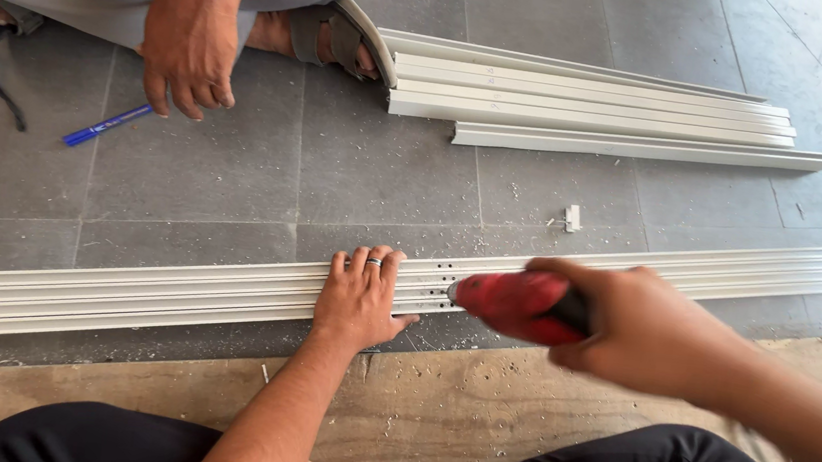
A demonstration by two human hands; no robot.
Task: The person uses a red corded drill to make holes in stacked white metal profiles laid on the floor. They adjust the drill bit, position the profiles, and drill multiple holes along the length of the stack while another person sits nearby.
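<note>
Pressing flat, fingers spread, the left hand holds nothing, just pinning the long white rail to the floor. Right hand wraps closed around a red drill, its tip at the rail just right of the left hand.

Left hand lies flat, palm down, fingers together pointing far, ring on one finger, forearm running back near. Right hand is curled in a tight grip, blurred, forearm stretching off right.
</note>
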